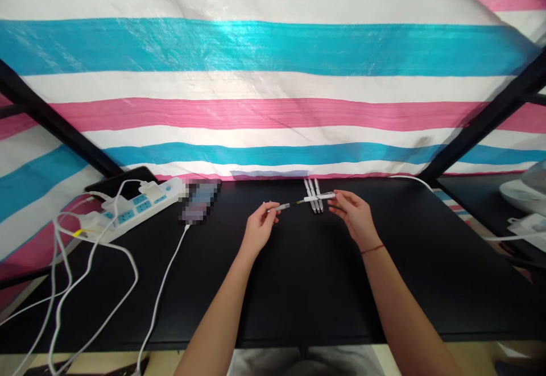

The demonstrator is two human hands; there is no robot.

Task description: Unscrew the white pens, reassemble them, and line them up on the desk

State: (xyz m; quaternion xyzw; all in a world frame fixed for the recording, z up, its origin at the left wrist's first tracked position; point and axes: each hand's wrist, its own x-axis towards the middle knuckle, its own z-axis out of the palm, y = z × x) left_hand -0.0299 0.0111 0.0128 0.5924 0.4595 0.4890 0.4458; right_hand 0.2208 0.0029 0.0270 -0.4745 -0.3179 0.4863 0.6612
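My left hand (261, 223) pinches the light grey front part (282, 207) of a pen. My right hand (353, 215) grips the back end of a white pen barrel (316, 197) with thumb and fingers. Between the two parts shows a thin dark refill (294, 203), roughly in line with the barrel. Just behind the barrel, partly covered by it, several white pens (314, 187) lie side by side on the black table (298, 285). Both hands are above the table, the right one slightly farther from me.
At the left, a white power strip (170, 191) with plugs and looping white cables (135, 262) lies near a dark tablet-like object (102, 185). A blurred-out phone (200, 201) has a charging cable (164, 285). Striped sheeting (273, 114) hangs behind the table.
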